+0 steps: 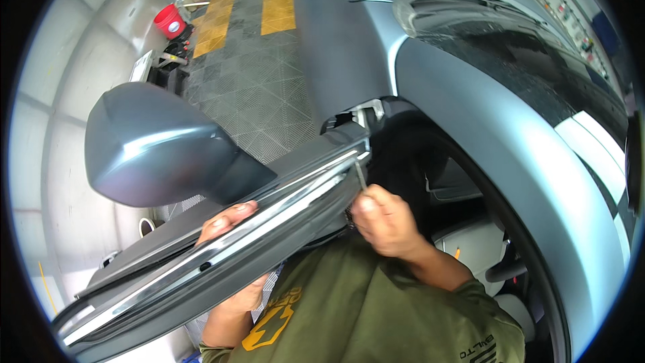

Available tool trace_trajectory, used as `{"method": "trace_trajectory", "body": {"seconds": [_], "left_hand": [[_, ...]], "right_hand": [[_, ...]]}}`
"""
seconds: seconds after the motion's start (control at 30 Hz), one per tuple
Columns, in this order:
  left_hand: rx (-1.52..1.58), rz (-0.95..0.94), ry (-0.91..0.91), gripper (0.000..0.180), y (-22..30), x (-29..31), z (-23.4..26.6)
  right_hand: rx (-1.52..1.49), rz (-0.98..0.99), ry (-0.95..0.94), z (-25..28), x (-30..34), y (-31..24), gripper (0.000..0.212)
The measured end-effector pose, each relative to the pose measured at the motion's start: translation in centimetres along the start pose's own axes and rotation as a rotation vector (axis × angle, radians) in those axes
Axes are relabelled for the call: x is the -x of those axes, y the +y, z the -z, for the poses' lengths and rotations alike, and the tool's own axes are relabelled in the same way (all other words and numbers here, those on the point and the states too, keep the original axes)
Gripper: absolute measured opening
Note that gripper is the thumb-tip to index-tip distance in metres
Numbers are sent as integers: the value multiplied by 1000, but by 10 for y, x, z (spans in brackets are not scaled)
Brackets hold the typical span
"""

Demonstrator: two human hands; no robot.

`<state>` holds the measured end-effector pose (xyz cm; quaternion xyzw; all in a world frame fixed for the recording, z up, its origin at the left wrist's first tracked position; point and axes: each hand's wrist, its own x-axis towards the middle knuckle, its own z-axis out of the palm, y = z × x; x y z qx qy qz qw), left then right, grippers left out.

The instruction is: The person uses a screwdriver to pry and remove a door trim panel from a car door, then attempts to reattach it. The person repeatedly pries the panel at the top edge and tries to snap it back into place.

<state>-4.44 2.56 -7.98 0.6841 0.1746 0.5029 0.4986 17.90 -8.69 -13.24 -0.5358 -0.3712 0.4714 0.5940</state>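
Note:
My right hand (384,220) is closed around a thin metal tool (361,174), most of it hidden in the fist. The visible shaft points up at the front end of the open car door (269,238), near its bright metal trim (232,234). Whether the tip touches the door is hard to make out. Farther back along the same door, my left hand (227,222) grips it from both sides, with fingers over the top beside the trim and the rest of the hand below. A grey-blue side mirror (151,144) juts out from the door's outer side.
The car's grey-blue body (510,128) curves close along my right, with the windshield (497,40) beyond. Through the door opening a light seat (470,245) shows. A red bucket (170,21) stands on the grey and yellow tiled floor (245,87), near the pale wall (74,81).

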Motion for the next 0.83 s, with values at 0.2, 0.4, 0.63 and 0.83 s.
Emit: {"method": "trace_trajectory", "body": {"seconds": [0.2,0.4,0.63,0.83], "left_hand": [[-33,-76,-115,76,-2,-13,5],[-26,6,-39,75,-5,-1,9],[46,45,-56,76,-5,-2,1],[-77,-24,-154,77,-9,-2,14]], "right_hand": [[-57,70,7,-1,5,-20,28],[23,-140,-40,7,9,-45,27],[222,246,216,-13,1,10,23],[335,456,333,-27,-12,28,19]]}}
